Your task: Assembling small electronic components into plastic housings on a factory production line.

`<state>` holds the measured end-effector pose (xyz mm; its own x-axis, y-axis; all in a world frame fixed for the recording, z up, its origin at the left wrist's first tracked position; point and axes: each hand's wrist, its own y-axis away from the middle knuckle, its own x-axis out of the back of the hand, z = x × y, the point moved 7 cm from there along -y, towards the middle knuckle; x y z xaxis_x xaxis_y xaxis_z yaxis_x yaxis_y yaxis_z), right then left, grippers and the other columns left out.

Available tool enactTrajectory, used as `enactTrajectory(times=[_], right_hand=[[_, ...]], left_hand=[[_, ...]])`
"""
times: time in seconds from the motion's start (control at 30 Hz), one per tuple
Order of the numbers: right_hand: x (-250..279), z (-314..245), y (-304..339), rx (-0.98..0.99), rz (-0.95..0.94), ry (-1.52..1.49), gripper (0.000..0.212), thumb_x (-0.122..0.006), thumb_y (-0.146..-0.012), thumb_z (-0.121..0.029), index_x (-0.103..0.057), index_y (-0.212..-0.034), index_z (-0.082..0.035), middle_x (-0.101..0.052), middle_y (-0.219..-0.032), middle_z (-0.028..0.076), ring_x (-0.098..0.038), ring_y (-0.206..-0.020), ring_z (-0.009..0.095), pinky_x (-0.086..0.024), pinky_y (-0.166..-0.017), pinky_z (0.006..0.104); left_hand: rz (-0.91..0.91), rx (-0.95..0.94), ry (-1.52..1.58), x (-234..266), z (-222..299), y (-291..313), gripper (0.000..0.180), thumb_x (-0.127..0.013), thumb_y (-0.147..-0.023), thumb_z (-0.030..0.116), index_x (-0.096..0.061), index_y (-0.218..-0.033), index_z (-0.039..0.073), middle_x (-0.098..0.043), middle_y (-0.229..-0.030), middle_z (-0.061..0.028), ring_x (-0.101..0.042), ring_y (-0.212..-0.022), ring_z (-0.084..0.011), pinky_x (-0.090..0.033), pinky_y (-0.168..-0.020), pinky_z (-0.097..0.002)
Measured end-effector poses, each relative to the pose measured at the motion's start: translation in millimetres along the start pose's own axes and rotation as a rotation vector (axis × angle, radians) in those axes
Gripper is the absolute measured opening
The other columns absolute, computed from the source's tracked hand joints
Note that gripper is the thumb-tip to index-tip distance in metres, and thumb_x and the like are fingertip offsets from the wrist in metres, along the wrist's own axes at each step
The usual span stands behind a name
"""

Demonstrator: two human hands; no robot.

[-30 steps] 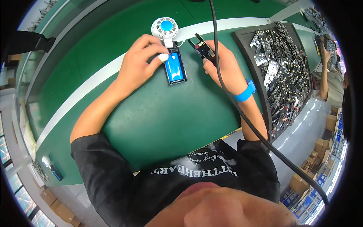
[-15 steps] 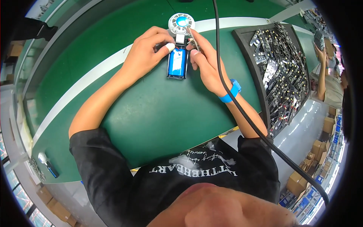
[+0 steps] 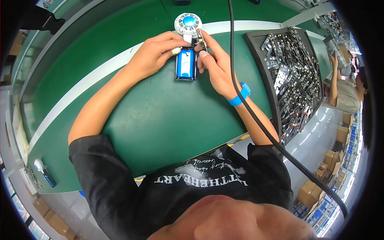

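On the green work surface lies a handheld fan with a round white head and a blue centre. Its handle is uncovered, with a shiny blue battery in the dark casing. My left hand is closed on the fan's neck from the left; a white cover wraps one fingertip. On the other side, my right hand pinches a thin small circuit board between thumb and fingers, held on edge beside the neck. Wires at the neck are partly hidden by the fingers.
A dark tray heaped with circuit boards stands at the right. A black cable hangs across my right forearm. Another fan lies at the far left by small metal parts. At the far right, a co-worker's arm shows near cardboard boxes.
The whole view has shifted slightly. Both hands keep nearly the same places at the fan's neck, and the circuit board stays in my right fingers.
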<state>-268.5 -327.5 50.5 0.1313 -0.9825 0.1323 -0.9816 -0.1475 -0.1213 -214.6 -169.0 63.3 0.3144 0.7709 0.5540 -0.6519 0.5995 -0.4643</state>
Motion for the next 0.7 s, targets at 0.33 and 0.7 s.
enactTrajectory(times=[0.33,0.7], right_hand=[[-5.1,-0.8,1.7,-0.003,-0.021,0.004,0.056,-0.045,-0.102,-0.006,-0.038,-0.157,-0.005,-0.057,-0.118,0.008,-0.053,-0.075,0.009,-0.046,-0.064,0.0249],[-13.9,-16.2,6.4,0.273,-0.028,0.393,0.051,-0.046,-0.101,-0.006,-0.045,-0.152,-0.003,-0.057,-0.117,0.013,-0.058,-0.089,0.02,-0.049,-0.079,0.0305]], left_hand=[[0.078,-0.042,-0.072,7.4,-6.8,0.8,0.021,-0.068,-0.088,-0.005,-0.074,-0.107,0.002,-0.073,-0.098,-0.0094,-0.071,-0.089,-0.0243,-0.055,-0.077,-0.0326],[0.238,-0.121,-0.183,6.0,25.4,12.9,0.017,-0.076,-0.083,0.008,-0.072,-0.099,0.006,-0.069,-0.088,-0.0067,-0.066,-0.076,-0.0239,-0.053,-0.067,-0.0332]])
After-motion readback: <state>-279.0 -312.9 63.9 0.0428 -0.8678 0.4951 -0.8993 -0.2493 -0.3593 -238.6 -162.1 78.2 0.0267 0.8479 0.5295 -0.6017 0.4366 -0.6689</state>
